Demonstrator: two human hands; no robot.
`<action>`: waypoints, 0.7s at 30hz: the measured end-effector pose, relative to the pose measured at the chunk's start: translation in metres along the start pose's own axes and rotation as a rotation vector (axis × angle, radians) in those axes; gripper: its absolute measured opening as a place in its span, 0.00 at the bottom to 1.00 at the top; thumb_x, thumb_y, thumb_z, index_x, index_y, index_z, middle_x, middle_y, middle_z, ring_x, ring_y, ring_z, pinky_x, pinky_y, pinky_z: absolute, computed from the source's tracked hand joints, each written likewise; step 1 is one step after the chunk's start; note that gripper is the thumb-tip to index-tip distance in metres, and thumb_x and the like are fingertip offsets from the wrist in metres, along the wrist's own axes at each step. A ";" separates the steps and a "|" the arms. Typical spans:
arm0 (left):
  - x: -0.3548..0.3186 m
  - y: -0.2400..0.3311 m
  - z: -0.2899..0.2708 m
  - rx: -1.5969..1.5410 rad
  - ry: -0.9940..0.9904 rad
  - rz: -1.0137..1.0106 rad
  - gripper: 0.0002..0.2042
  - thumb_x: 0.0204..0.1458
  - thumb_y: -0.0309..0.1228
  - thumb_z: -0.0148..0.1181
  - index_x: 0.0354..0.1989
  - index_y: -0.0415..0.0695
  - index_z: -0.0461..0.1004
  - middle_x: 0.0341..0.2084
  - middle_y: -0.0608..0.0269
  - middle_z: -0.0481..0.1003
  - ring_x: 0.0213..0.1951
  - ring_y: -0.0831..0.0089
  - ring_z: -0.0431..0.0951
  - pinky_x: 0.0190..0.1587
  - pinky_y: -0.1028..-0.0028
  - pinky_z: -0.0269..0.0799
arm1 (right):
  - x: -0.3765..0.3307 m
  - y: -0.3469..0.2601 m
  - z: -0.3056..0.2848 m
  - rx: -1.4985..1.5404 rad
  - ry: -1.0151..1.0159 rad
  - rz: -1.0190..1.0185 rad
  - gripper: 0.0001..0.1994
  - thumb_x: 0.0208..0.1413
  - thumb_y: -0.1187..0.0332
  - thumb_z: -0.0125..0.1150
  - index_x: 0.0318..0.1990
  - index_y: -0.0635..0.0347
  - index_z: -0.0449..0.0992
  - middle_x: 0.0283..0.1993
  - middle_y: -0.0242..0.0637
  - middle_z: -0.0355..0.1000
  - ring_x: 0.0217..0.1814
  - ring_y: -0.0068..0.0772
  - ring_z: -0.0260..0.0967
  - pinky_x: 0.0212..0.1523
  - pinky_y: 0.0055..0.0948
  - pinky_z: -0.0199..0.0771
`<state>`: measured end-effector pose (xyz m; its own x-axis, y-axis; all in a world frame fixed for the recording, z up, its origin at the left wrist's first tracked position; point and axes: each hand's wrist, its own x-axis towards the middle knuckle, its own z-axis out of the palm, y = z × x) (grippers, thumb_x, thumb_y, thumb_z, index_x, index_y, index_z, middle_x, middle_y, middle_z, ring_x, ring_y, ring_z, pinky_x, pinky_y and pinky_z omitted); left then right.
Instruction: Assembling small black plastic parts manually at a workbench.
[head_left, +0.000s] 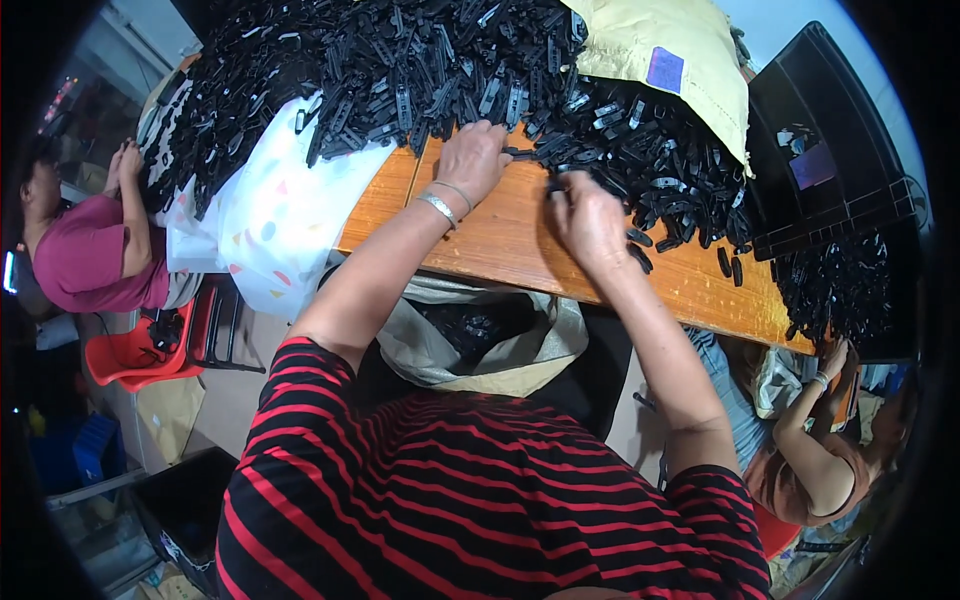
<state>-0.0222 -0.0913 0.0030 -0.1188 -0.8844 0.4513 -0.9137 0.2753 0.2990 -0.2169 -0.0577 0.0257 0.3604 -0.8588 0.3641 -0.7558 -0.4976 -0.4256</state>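
Note:
A big heap of small black plastic parts (pixel 420 70) covers the far side of an orange wooden table (pixel 500 240). My left hand (pixel 472 160), with bangles on the wrist, reaches into the near edge of the heap, fingers curled over some parts. My right hand (pixel 588 222) is closed around a small black part at the heap's edge, just right of the left hand. Whether the left hand holds a part is hidden by its back.
An open sack (pixel 470 335) with black parts hangs below the table edge at my lap. A yellowish bag (pixel 670 60) lies on the heap, a black crate (pixel 830 140) at right, white patterned cloth (pixel 270 215) at left. Other people sit left (pixel 85 250) and lower right (pixel 820 450).

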 end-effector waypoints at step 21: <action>-0.037 0.008 -0.032 -0.963 -0.412 -0.426 0.08 0.47 0.31 0.65 0.28 0.39 0.74 0.23 0.67 0.74 0.27 0.79 0.72 0.31 0.79 0.69 | -0.011 -0.010 0.022 0.878 -0.160 0.411 0.09 0.57 0.71 0.57 0.27 0.64 0.69 0.18 0.30 0.68 0.13 0.17 0.61 0.14 0.18 0.61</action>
<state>-0.0129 -0.0438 0.0160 -0.1504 -0.9835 -0.1005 -0.2519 -0.0601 0.9659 -0.2019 -0.0457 0.0078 0.2788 -0.9596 -0.0389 -0.1867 -0.0144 -0.9823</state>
